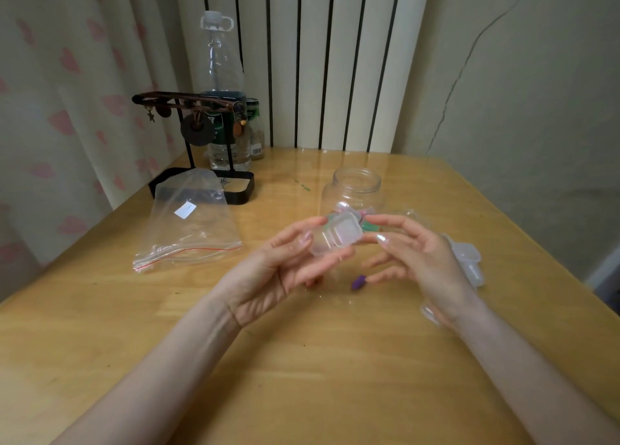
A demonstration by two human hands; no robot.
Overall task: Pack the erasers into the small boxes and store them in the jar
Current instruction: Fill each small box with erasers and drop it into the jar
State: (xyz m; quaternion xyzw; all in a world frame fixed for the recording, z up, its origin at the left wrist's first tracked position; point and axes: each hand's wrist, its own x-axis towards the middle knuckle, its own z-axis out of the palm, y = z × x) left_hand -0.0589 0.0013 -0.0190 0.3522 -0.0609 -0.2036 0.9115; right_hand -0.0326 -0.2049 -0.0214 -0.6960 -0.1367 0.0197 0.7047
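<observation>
My left hand (281,270) holds a small clear plastic box (337,235) above the table, its hinged lid standing open. My right hand (416,260) touches the box's right side with thumb and forefinger. A purple eraser (358,282) lies on the table just below the hands. The clear jar (355,189) stands open behind the box, with small boxes and a green piece (370,225) seen at its base. More small clear boxes (469,263) lie to the right, partly hidden by my right hand.
A clear zip bag (191,223) with a red seal lies at the left. Behind it stand a black jewellery stand (201,149), a tall plastic bottle (224,75) and a small dark-lidded jar (256,129). The wooden table (302,377) meets a radiator and curtain.
</observation>
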